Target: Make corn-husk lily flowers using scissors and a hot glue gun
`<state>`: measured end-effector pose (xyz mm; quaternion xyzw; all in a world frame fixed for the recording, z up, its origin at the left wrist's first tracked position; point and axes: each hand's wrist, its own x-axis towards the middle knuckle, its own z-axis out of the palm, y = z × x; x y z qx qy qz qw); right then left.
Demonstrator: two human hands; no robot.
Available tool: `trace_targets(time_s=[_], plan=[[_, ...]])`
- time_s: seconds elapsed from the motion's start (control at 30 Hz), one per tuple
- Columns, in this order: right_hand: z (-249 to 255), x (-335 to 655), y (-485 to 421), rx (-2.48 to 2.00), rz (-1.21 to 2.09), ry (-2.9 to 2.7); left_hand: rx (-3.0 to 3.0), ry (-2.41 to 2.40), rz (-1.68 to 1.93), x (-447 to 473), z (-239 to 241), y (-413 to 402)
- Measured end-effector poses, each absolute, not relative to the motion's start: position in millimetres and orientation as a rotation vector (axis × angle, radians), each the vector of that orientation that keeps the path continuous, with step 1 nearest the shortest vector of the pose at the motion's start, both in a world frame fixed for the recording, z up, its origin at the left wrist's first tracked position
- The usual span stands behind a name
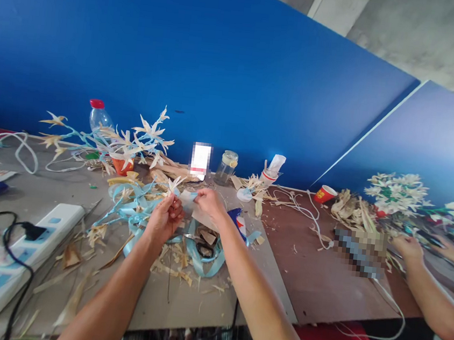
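My left hand [165, 216] is closed in a pinch around the base of a pale handmade flower [174, 185], whose thin dark wire stem [170, 272] hangs below the fist. Close by on the right, my right hand [209, 202] pinches the end of a light blue ribbon [190, 196], a whitish stretch of it running toward the flower. Beneath both hands lie loops of blue ribbon [204, 267], scissors [204, 250] and scraps of dried husk [179, 257]. Blue-wrapped stems [134, 206] lie beside my left hand.
A branch of finished flowers [150, 132] stands at the back left, near a red-capped bottle [97, 116]. A power strip [18, 261] with cables fills the left front. A glass jar [226, 167] and red cup [325, 194] stand behind. At right is another person's hand [407, 247].
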<state>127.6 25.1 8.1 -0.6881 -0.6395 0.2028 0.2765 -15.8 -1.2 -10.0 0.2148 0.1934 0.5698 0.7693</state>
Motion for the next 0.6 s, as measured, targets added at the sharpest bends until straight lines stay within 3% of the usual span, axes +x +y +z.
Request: trace_targets(time_s=[0.13, 0.27, 0.33, 0.43, 0.5, 0.6], plan=[[30, 148, 21, -1.824, 0.352, -1.498, 0.455, 0.419, 1.239, -16, -9, -2], [46, 164, 8, -1.991, 0.194, -1.678, 0.449, 0.406, 1.226, -15, -9, -3], [53, 174, -1, -2.017, 0.308, -1.830, 0.453, 0.400, 1.230, -15, -9, -3], [61, 187, -15, -1.857, 0.727, -1.968, 0.470, 0.395, 1.234, -15, -8, -4], [59, 190, -21, -1.632, 0.938, -1.802, 0.481, 0.395, 1.230, -14, -7, -6], [42, 179, -27, -1.346, 0.899, -1.187, 0.513, 0.387, 1.200, -12, -4, -10]])
